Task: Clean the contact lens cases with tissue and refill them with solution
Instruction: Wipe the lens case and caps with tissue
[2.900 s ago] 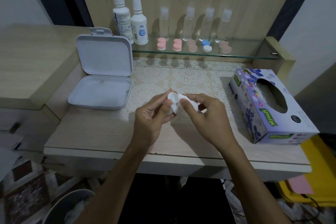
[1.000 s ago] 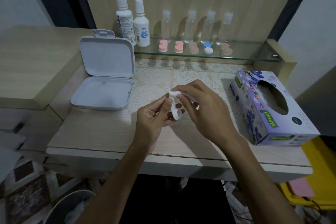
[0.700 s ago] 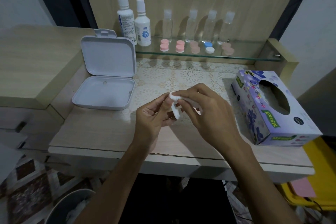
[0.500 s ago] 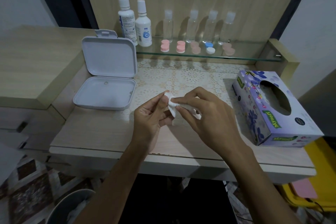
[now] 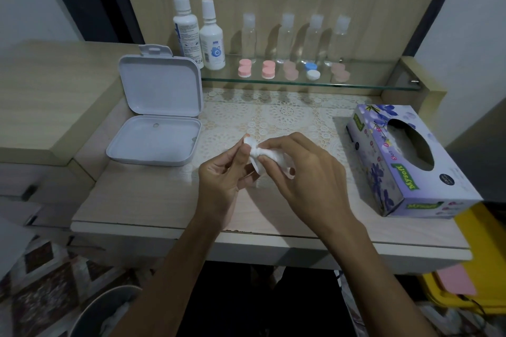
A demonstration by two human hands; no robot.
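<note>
Over the middle of the table, my left hand grips a small white contact lens case between thumb and fingers. My right hand pinches a crumpled white tissue and presses it against the case. Much of the case is hidden by my fingers and the tissue. On the glass shelf at the back lie several more lens cases, pink ones and a blue and white one. Two white solution bottles stand at the shelf's left end.
An open white plastic box sits on the left of the table. A purple tissue box lies at the right. Several small clear bottles line the back of the shelf. A grey bin stands on the floor, lower left.
The tissue was first bunched around the case in both hands. The case then showed below my fingers, and my right hand has worked the tissue onto its upper part.
</note>
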